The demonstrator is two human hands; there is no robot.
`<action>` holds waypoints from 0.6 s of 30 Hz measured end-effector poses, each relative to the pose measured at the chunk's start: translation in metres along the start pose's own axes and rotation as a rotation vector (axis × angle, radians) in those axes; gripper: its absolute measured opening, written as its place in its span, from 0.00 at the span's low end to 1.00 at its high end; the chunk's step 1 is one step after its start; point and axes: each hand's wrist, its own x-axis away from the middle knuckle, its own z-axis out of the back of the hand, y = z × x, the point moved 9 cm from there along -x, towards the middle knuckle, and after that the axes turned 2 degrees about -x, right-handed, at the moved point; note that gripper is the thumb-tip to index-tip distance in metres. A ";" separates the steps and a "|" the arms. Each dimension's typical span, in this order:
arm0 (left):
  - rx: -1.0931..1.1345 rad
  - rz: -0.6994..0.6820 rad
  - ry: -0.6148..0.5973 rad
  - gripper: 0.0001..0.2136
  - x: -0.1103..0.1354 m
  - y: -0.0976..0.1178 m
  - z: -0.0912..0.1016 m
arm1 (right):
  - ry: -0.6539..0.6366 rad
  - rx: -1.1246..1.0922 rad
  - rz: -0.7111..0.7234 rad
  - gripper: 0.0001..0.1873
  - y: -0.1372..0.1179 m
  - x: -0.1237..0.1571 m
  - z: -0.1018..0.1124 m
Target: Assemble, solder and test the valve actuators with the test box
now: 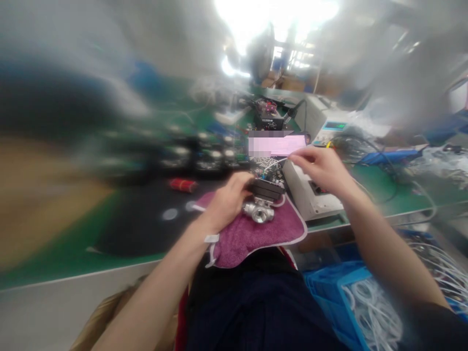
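Observation:
A motorised ball valve stands on a purple cloth at the bench's front edge. Its black actuator housing has the top off and shows small electronic parts inside; below it is a shiny metal valve body. My left hand is closed round the left side of the housing, its fingertips partly hidden. To the upper right, my right hand pinches the end of a thin white wire. That wire slants down towards the open top of the housing; its far end is too small to make out.
Close on the right stands a white instrument case. A power supply with a lit display is behind it. A red cylinder lies on a black mat. Blurred parts line the left. A blue bin holds white cables.

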 end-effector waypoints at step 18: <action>-0.027 0.006 0.005 0.21 -0.001 -0.003 -0.001 | -0.266 -0.145 -0.196 0.22 0.098 -0.013 0.011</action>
